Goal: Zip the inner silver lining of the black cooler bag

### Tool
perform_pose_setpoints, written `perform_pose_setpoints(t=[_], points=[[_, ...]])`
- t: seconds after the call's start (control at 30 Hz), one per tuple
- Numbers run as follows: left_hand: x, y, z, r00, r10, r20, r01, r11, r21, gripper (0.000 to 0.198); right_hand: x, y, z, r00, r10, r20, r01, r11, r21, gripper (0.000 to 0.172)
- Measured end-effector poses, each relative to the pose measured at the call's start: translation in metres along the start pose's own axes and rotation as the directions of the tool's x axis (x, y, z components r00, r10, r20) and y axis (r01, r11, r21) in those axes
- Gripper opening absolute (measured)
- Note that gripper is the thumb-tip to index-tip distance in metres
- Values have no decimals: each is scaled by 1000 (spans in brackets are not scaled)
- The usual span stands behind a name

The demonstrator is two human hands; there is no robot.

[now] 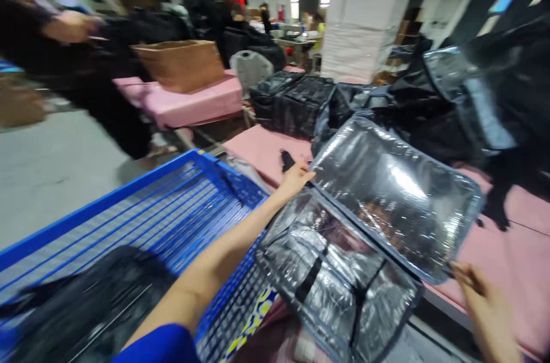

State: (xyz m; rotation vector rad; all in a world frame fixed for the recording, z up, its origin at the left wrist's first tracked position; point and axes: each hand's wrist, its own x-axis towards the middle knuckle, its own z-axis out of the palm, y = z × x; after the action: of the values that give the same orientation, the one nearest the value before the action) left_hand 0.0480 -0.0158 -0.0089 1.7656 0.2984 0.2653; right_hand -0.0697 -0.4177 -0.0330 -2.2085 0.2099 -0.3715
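Observation:
A black bag (339,271) with a shiny silver lining stands open in front of me, its inside facing up. Its lid (395,191), under clear glossy film, is raised and leans away over the pink table. My left hand (298,176) is closed on the lid's edge at the left, near the hinge side. At the lid's lower right corner, my right hand (475,283) pinches the edge. Black dividers or straps cross the silver inside of the bag.
A blue basket cart (98,202) holding a black bag (98,300) is at the left. Black bags (296,99) line the pink table (258,145). Further back are a cardboard box (183,65), a white pillar (354,14) and a person in dark clothes (86,71).

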Motion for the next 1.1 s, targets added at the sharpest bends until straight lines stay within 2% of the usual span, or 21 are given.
perform_pose_setpoints(t=[0.1,0.2,0.37,0.5,0.53,0.6,0.67,0.73,0.77,0.83,0.9,0.97,1.0,1.03,1.07,1.1], points=[[-3,-6,9,993,-36,108,44,996,-71,35,-22,1,0,984,179,-4,-176,974,142,58],[-8,-13,5,979,-124,163,153,971,-185,43,-38,-2,-2,967,256,-9,-245,934,260,59],[-13,-17,-2,965,-210,158,246,930,-271,43,-54,-7,2,949,304,80,-310,862,402,56],[-15,-17,-4,959,-220,177,262,927,-267,41,-44,-1,-10,946,290,141,-323,864,387,50],[-15,-18,-4,960,-213,181,256,931,-260,39,-34,0,-17,953,279,120,-304,891,337,48],[-16,-20,-5,963,-193,186,236,940,-248,37,-4,-3,-33,980,199,3,-197,968,155,45],[-15,-22,-3,968,-168,189,211,950,-232,35,41,-16,-43,990,25,-135,-34,997,-67,43],[-12,-22,0,974,-134,185,171,965,-202,33,92,-42,-40,976,-139,-166,110,979,-173,38],[-11,-20,2,977,-114,177,147,972,-183,31,118,-58,-32,964,-229,-134,194,953,-232,36],[-10,-17,4,985,-79,154,103,983,-149,26,163,-90,-8,931,-363,20,341,853,-394,38],[-18,-17,1,995,-46,88,57,990,-129,22,196,-114,18,916,-371,154,396,767,-505,37],[-40,-29,-8,991,135,5,-135,991,14,19,218,-125,35,924,-325,201,382,753,-536,27],[-56,-40,-14,953,304,0,-301,942,150,19,225,-126,39,926,-315,207,377,756,-535,23],[-75,-55,-22,868,488,87,-487,808,330,18,230,-125,41,927,-309,213,375,758,-533,20],[-95,-71,-30,744,604,284,-663,617,425,16,233,-125,42,925,-312,215,379,761,-527,18],[-115,-89,-38,621,641,451,-776,423,468,16,235,-126,43,921,-331,207,390,764,-514,18]])
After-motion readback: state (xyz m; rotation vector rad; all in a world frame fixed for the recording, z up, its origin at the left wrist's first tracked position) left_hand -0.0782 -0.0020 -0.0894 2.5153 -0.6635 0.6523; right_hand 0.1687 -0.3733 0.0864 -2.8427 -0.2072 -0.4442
